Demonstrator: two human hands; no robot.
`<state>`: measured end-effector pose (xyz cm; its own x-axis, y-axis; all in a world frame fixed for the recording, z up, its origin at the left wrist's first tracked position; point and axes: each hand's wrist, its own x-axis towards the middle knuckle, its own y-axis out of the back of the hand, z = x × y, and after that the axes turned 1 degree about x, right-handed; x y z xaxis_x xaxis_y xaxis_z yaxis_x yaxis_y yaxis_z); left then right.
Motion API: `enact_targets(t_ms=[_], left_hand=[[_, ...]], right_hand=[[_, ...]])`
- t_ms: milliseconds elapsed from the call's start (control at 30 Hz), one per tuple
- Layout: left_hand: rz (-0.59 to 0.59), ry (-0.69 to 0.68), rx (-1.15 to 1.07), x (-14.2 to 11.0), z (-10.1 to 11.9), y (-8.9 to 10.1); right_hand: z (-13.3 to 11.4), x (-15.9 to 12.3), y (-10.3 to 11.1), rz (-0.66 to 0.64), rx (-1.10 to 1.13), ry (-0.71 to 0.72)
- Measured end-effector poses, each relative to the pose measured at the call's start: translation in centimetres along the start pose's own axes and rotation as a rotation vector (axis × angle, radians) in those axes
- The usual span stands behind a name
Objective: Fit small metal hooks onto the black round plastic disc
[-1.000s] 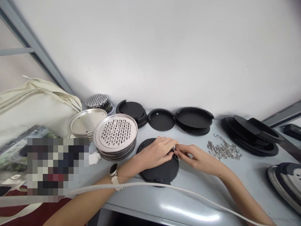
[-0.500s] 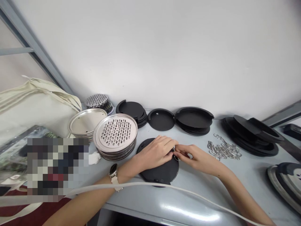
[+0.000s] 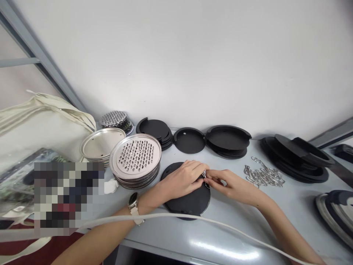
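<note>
A black round plate [image 3: 190,202] lies flat on the table in front of me, partly hidden by my left hand [image 3: 184,176]. That hand reaches across it, with fingers and thumb closed at the plate's right edge. A small shiny metal wire ring [image 3: 207,185] shows at this edge, between the two hands. My right hand [image 3: 227,184] pinches it between thumb and forefinger. The fingertips of both hands meet there and cover most of the ring. Just to the right lies a heap of similar-looking metal wire rings or clips [image 3: 264,176].
Left stand a stack of grater discs [image 3: 138,156] and a stack of plain metal lids [image 3: 103,143]. Black round trays [image 3: 228,138] line the wall, with more black parts [image 3: 295,162] at right. A white cable [image 3: 176,215] crosses in front of my forearms.
Both hands keep nearly the same place and grip. The wire ring between the fingertips shifts very slightly; the view itself moves a little.
</note>
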<state>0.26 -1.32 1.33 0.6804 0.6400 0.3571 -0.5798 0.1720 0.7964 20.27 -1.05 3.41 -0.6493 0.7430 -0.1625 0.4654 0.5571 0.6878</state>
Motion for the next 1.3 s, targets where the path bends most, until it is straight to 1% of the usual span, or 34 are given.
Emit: enact_targets(t_ms=[467,867,1300], left_hand=[[0.01,0.002,-0.013,0.03,-0.15,-0.27],[0.015,0.054,-0.128,-0.03,-0.28,-0.35],[0.015,0.048,-0.123,0.0,-0.29,-0.31]], right_hand=[[0.69,0.05,-0.2,-0.013,0.015,0.016],[0.89,0.02,-0.23,-0.008,0.003,-0.007],[0.89,-0.02,-0.21,-0.013,-0.013,-0.01]])
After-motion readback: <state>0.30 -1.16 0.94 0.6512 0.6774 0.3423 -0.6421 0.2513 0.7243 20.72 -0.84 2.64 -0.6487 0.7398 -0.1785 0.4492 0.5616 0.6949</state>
